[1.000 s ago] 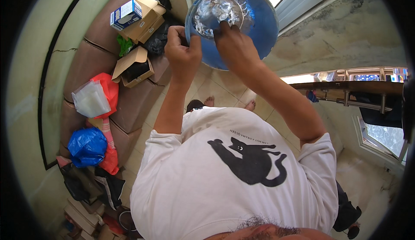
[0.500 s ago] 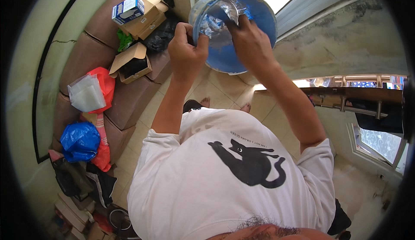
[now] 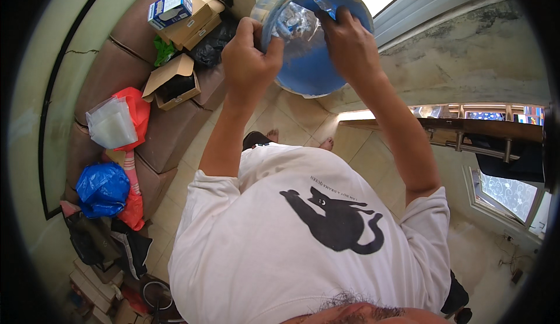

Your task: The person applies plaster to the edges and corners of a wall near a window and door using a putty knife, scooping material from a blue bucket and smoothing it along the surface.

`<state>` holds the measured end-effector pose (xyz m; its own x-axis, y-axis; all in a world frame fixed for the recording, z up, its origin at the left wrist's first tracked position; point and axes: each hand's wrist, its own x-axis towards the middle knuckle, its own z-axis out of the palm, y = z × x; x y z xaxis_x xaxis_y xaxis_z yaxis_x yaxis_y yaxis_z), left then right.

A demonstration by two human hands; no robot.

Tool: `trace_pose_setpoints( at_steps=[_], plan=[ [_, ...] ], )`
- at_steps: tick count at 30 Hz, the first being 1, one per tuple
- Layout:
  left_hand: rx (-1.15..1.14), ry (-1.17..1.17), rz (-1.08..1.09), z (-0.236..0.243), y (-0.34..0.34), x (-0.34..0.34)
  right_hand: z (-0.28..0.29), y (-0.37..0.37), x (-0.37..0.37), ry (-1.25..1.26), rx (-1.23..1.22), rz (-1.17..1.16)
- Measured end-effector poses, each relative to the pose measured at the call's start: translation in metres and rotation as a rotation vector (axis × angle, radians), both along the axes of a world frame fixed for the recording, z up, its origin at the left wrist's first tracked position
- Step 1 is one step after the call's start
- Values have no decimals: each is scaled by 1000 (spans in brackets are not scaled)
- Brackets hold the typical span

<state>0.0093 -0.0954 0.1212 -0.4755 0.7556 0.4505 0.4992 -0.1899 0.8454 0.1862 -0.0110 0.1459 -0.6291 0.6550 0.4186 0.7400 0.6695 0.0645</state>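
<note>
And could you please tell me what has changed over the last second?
The right hand has moved rightward across the bucket; whether it holds anything is unclear. The bucket appears to have tilted slightly. The left hand still grips its left rim; the blue bag still lies on the sofa.

From where I stood, a brown sofa [image 3: 166, 137] ran beside the pale wall [image 3: 29, 125]. A blue-and-white box [image 3: 170, 9] rested on a cardboard carton [image 3: 201, 25], with an open carton [image 3: 167, 76] near it. Farther along, clear plastic [image 3: 112, 124] lay over a red bag [image 3: 140, 111], and a blue bag [image 3: 104, 190] (glossy and rumpled) sat close by.
</note>
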Motion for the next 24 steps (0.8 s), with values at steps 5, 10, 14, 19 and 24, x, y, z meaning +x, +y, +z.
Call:
trace_pose_setpoints(
  at_steps=[5, 10, 14, 19, 24],
  plan=[
    [16, 58, -31, -2, 8, -4, 5, 0, 6, -155, -108, -94],
    [-14, 119, -35, 1, 9, -3, 19, -2, 2, -144, -62, -61],
    [-15, 137, -57, 9, 6, -3, 17, 5, -6, -181, -79, -133],
    [35, 158, -19, 7, 9, 5, 8, 12, -8, -223, -190, -197],
    [73, 103, -3, -6, 11, 11, 1, 3, -10, -212, -197, -244]
  ],
)
